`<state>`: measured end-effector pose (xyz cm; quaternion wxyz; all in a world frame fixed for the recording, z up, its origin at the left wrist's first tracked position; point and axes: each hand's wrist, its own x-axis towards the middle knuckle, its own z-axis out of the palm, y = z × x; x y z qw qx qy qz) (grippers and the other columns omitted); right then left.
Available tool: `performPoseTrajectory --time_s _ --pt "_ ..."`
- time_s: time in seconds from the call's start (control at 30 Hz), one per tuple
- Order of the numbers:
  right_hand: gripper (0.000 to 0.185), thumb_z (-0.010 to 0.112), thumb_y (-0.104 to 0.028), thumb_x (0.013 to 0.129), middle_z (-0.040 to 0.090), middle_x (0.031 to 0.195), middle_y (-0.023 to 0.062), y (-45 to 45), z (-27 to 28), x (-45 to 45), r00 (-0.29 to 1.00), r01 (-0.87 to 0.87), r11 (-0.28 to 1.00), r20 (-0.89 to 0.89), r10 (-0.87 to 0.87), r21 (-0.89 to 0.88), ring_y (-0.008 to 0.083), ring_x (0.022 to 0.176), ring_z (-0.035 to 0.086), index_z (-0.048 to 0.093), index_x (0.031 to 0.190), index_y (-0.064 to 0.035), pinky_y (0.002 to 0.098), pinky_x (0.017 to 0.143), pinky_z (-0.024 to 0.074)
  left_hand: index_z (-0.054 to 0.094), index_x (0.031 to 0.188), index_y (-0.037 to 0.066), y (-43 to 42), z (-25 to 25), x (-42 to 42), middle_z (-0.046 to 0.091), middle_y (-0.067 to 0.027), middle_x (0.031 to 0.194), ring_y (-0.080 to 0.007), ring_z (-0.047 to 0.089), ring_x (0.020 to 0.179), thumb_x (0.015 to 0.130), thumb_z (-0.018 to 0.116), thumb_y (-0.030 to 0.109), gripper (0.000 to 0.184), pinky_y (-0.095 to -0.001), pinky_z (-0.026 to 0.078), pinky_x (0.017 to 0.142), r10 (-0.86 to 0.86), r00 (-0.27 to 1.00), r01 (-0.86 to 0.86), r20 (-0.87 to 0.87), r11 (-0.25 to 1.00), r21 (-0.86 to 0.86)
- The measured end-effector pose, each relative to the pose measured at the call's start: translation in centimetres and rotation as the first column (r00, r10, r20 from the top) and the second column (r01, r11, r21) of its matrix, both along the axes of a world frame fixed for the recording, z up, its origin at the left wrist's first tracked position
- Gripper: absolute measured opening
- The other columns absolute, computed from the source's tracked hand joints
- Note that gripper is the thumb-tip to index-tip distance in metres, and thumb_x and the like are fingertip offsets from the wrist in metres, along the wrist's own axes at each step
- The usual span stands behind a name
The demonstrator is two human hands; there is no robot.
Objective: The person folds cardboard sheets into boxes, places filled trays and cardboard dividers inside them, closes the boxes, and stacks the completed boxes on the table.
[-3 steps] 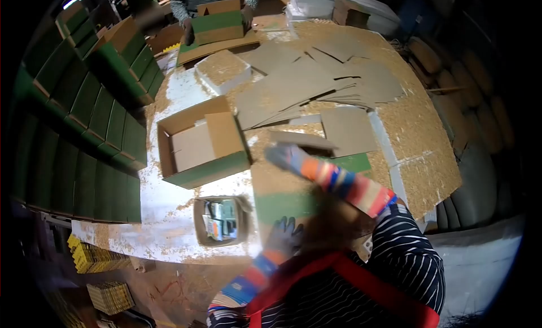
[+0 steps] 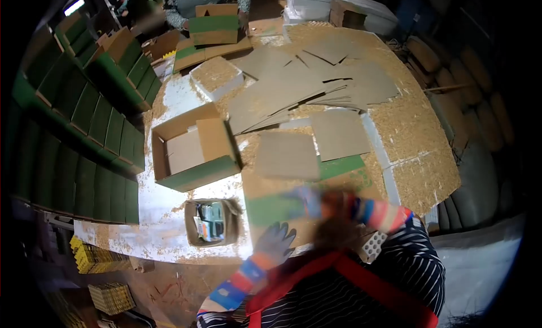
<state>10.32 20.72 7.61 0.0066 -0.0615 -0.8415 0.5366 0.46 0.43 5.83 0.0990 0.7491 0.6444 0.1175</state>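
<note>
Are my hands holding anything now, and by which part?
Your left hand is spread open, nothing visibly held. Your right hand is blurred over the cardboard; I can't tell whether it grips.

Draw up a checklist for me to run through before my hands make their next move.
1. Left hand free: ok; its gloved fingers are spread and nothing shows in their grip.
2. Right hand free: cannot tell; it is blurred over the flat cardboard.
3. Flat cardboard fully in view: not ok; both hands and arms hide parts of its near side.
4. Large box open at the top: ok; a cardboard flap shows inside.
5. Small box clear of the left hand: ok; it stands apart, with packets inside.
</note>
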Motion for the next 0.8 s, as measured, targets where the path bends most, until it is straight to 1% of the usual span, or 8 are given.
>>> performPoseTrajectory --time_s 0.1,0.17,0.27,0.43,0.53,0.6,0.73,0.8 --pt "0.043 0.059 -0.028 0.076 0.056 0.097 0.0128 -0.2 5.4 8.7 0.989 -0.092 0.631 -0.001 0.146 0.771 0.0265 0.090 0.055 0.051 0.111 -0.0043 0.0368 0.078 0.0425 0.053 0.113 0.011 1.3 3.9 1.4 0.054 -0.0125 0.112 -0.0283 0.053 0.101 0.075 0.057 0.033 0.044 -0.0355 0.047 0.079 0.022 1.000 -0.025 0.017 0.982 0.188" --pt "0.040 0.062 -0.031 0.071 0.055 0.088 0.0090 0.8 6.8 10.9 0.998 0.003 0.429 -0.027 0.048 0.903 0.0238 0.082 0.054 0.055 0.104 -0.0078 0.0349 0.072 0.0416 0.056 0.110 0.011 2.4 10.0 1.7 0.059 -0.0094 0.103 -0.0263 0.059 0.087 0.072 0.062 0.029 0.041 -0.0322 0.050 0.070 0.028 0.999 -0.023 -0.016 0.970 0.244" --pt "0.029 0.059 -0.023 0.069 0.053 0.084 0.0087 3.5 11.5 12.3 0.969 0.248 0.491 -0.218 -0.118 0.835 0.0239 0.079 0.051 0.057 0.095 -0.0099 0.0364 0.068 0.0405 0.059 0.106 0.008 3.7 13.7 0.9 0.062 -0.0104 0.098 -0.0258 0.063 0.074 0.072 0.066 0.024 0.038 -0.0328 0.051 0.062 0.057 0.995 -0.070 0.076 0.980 0.185" --pt "0.043 0.059 -0.039 0.071 0.054 0.095 0.0113 4.1 10.9 9.2 0.952 0.307 0.455 -0.259 -0.166 0.836 0.0287 0.091 0.050 0.055 0.104 -0.0110 0.0449 0.083 0.0352 0.044 0.124 0.000 7.4 12.7 -6.6 0.043 -0.0130 0.129 -0.0215 0.039 0.120 0.091 0.039 0.022 0.040 -0.0312 0.031 0.100 0.013 0.740 0.294 0.673 0.893 -0.340" --pt "0.055 0.057 -0.045 0.071 0.049 0.110 0.0160 1.9 11.4 10.1 0.891 0.433 0.112 -0.405 -0.205 0.895 0.0335 0.107 0.043 0.051 0.114 -0.0117 0.0515 0.095 0.0256 0.044 0.124 0.000 8.7 13.5 -7.5 0.046 -0.0130 0.127 -0.0209 0.043 0.116 0.091 0.041 0.021 0.040 -0.0308 0.033 0.098 -0.122 0.784 0.299 0.609 0.933 -0.198" --pt "0.054 0.057 -0.043 0.072 0.045 0.118 0.0144 1.1 10.4 11.6 0.908 0.404 0.233 -0.357 -0.218 0.885 0.0351 0.115 0.036 0.049 0.118 -0.0155 0.0539 0.100 0.0178 0.044 0.123 0.000 9.0 14.2 -6.0 0.048 -0.0129 0.123 -0.0185 0.046 0.112 0.090 0.046 0.025 0.042 -0.0291 0.035 0.095 0.374 0.507 0.029 0.776 0.893 -0.449" --pt "0.033 0.062 -0.032 0.069 0.056 0.100 0.0068 2.2 10.3 15.2 0.989 0.142 0.511 -0.145 -0.033 0.848 0.0280 0.103 0.048 0.061 0.099 -0.0174 0.0448 0.093 0.0330 0.032 0.134 0.010 6.7 11.7 -5.0 0.056 -0.0139 0.111 -0.0176 0.054 0.100 0.082 0.058 0.023 0.059 -0.0299 0.042 0.086 0.188 0.860 -0.119 0.475 0.978 -0.172" --pt "0.022 0.067 -0.022 0.063 0.057 0.096 0.0089 2.2 14.0 16.6 0.884 0.309 0.628 -0.459 0.086 0.714 0.0281 0.104 0.049 0.064 0.083 -0.0138 0.0439 0.092 0.0360 0.032 0.133 0.006 5.1 14.1 -4.0 0.057 -0.0083 0.107 -0.0113 0.055 0.084 0.074 0.066 0.009 0.067 -0.0255 0.047 0.071 0.286 0.698 -0.237 0.657 0.957 -0.165"
